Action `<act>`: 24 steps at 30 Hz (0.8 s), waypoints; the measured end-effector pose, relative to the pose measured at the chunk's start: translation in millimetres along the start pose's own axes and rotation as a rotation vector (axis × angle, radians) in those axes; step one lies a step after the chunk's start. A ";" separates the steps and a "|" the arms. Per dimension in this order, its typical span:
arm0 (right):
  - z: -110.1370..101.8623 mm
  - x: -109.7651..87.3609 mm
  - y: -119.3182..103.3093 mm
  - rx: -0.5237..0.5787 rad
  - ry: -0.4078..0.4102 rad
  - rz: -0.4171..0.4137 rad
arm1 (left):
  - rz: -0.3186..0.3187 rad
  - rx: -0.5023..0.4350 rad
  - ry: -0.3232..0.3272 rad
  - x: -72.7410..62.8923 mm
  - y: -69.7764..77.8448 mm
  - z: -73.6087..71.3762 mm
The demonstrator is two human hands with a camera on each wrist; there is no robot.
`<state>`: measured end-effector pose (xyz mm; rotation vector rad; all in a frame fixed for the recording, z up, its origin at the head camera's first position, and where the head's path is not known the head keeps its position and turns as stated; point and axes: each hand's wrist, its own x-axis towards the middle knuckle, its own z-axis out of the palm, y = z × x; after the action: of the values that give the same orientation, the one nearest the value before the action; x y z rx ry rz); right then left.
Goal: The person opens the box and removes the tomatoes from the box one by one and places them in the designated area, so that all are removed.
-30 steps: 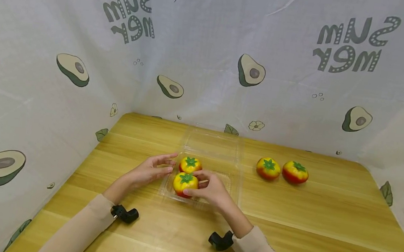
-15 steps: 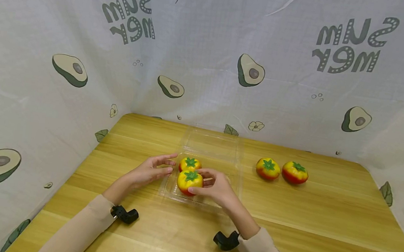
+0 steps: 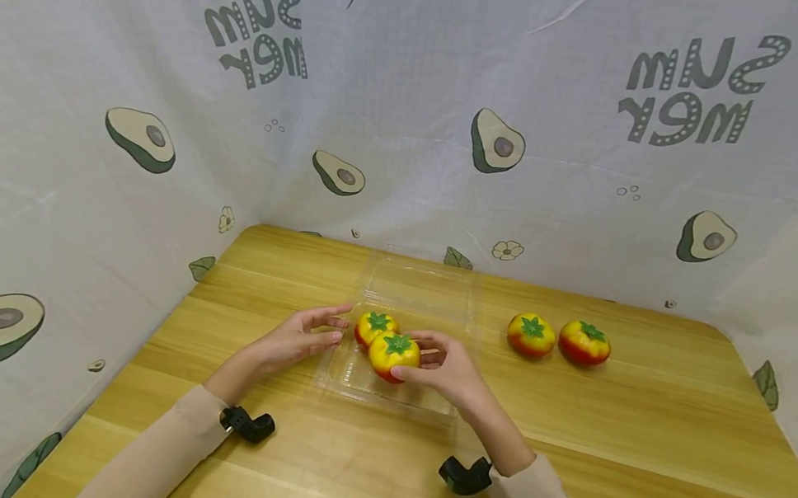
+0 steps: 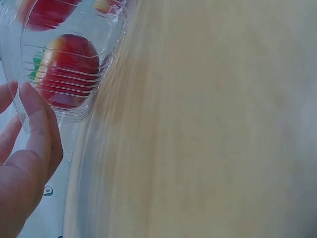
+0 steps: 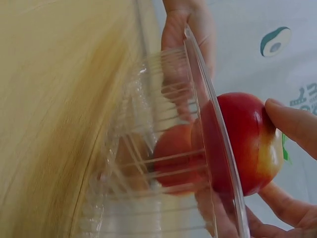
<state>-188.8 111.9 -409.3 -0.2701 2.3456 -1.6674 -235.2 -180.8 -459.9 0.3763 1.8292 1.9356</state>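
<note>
My right hand (image 3: 450, 369) grips a yellow-and-red persimmon (image 3: 392, 354) with a green leafy top, between thumb and fingers. It is over the middle of a clear plastic container (image 3: 418, 401); in the right wrist view the persimmon (image 5: 247, 144) stands partly above the rim. A second persimmon (image 3: 376, 325) sits in the back left of the container, partly hidden behind the held one. At the left edge, my left hand (image 3: 294, 340) holds the container; in the left wrist view its rim passes between thumb and fingers (image 4: 37, 119).
Two more persimmons, a left one (image 3: 530, 337) and a right one (image 3: 585, 343), lie on the wooden table (image 3: 644, 445) right of the container. The transparent lid (image 3: 421, 281) lies folded back toward the patterned cloth (image 3: 415, 118) behind.
My right hand has carried the held persimmon rightward, from the container's front left toward its middle, and slightly up. The left hand keeps its place.
</note>
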 end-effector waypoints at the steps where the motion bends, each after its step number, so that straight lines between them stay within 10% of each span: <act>1: -1.7 -0.4 0.7 0.000 -0.001 -0.002 | 0.001 -0.003 -0.002 0.3 -0.6 -0.1; 24: -30.9 -9.2 4.8 -0.004 0.029 0.007 | 0.000 -0.017 0.005 -2.3 0.0 1.6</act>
<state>-189.6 143.9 -403.2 -0.2399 2.3682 -1.6750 -232.4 -180.5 -459.5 0.3659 1.8152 1.9521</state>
